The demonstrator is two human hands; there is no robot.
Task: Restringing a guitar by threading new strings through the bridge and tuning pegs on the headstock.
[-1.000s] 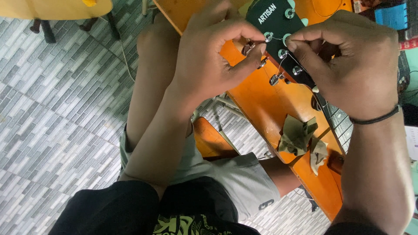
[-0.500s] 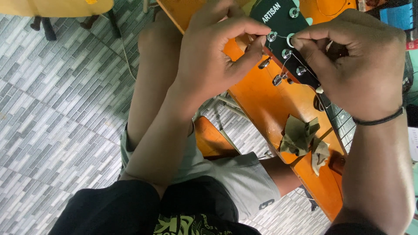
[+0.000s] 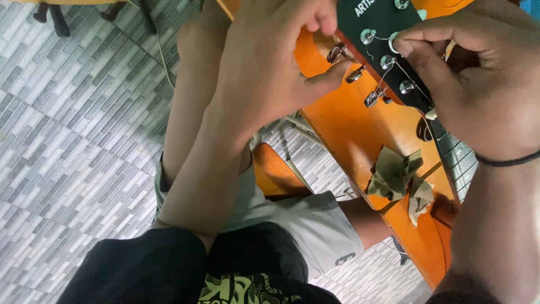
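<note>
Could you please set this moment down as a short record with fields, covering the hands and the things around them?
left hand: fingers at the chrome tuning pegs on the edge of the guitar headstock
right hand: fingertips pinch a thin string at a tuning post
headstock: dark, chrome posts on its face
under it: orange table
on the table: crumpled olive cloth
floor: grey patterned tiles
right wrist: black band
</note>
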